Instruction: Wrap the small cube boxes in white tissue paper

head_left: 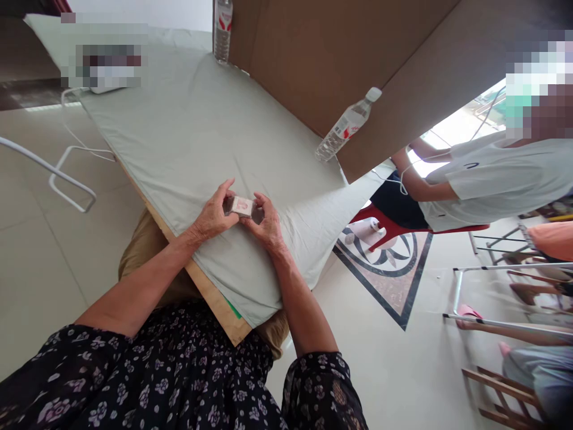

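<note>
A small pale box with red print (242,206) sits between my two hands, just above the light green cloth of the table (188,131). My left hand (213,214) pinches its left end, thumb and fingers curled round it. My right hand (265,222) grips the right end with bent fingers. Both forearms reach in from the lower edge over my dark flowered dress.
Two clear water bottles, one upright at the back (222,30) and one further right (347,125), stand against a large brown cardboard sheet (322,60). A white device with a cable (105,86) lies far left. Another person in a white shirt (483,179) sits at right on a red chair.
</note>
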`<state>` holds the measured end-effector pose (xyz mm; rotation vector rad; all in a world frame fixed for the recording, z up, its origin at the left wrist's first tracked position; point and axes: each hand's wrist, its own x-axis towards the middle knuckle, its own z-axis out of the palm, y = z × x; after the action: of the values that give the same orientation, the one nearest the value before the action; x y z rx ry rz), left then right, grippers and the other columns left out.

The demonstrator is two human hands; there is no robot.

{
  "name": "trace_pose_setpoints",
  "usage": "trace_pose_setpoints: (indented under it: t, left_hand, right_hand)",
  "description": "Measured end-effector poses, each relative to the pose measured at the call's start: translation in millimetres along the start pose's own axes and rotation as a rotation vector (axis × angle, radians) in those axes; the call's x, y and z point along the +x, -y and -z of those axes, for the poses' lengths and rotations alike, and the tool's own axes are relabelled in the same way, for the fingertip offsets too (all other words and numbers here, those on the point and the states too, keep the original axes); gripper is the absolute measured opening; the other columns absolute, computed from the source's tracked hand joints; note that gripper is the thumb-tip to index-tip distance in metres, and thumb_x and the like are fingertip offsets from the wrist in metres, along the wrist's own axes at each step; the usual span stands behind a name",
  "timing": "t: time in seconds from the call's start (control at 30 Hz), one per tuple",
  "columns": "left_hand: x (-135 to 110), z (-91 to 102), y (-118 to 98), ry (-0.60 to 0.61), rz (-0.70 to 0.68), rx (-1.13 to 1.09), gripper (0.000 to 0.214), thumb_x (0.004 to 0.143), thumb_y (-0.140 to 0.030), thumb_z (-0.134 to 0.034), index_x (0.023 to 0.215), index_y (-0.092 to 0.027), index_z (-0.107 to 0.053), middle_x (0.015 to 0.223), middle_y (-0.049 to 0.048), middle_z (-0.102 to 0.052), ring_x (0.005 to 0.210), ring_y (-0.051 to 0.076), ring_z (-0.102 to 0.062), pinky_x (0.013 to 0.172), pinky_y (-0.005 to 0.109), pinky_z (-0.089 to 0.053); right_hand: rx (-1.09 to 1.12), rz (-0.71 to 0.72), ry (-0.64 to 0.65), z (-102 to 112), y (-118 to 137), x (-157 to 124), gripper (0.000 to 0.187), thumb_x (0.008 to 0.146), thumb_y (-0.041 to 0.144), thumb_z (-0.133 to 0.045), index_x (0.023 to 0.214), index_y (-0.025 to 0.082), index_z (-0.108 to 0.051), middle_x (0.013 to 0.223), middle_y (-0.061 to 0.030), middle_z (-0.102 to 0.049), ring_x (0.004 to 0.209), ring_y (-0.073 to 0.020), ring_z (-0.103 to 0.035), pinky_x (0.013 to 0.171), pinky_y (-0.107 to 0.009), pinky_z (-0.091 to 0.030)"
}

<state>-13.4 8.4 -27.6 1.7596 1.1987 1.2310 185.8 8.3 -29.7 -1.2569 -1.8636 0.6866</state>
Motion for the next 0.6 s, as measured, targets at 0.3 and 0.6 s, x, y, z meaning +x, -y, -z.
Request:
trace_pose_setpoints:
  t: [0.3,0.6]
  left_hand:
    - [-0.6,2.8,0.1,0.020,-0.016,0.008,0.093,0.069,-0.024,-0.064,0.158,-0.016,-0.037,0.142,0.0158,-0.059,0.129,0.029,-0.058,0.117,0.050,-0.044]
    - [0.5,-2.4,-3.3,0.026,-0.005,0.030,0.094,0.068,-0.022,-0.063,0.158,-0.015,-0.037,0.134,0.0128,-0.064,0.120,0.027,-0.062,0.111,0.046,-0.048]
  right_hand:
    - [-0.012,0.070,-0.064,7.8,11.3,-5.9,0.055,0.092,0.054,-0.065,0.139,0.026,-0.058,0.146,-0.0134,-0.062,0.137,-0.0298,-0.056,0.116,-0.051,-0.044]
    - [-0.284,0.162,-0.082,26.7,42.4,3.5,0.022,0.102,0.034,-0.058,0.103,0.030,-0.079,0.113,-0.0060,-0.076,0.114,-0.0257,-0.065,0.108,-0.049,-0.046]
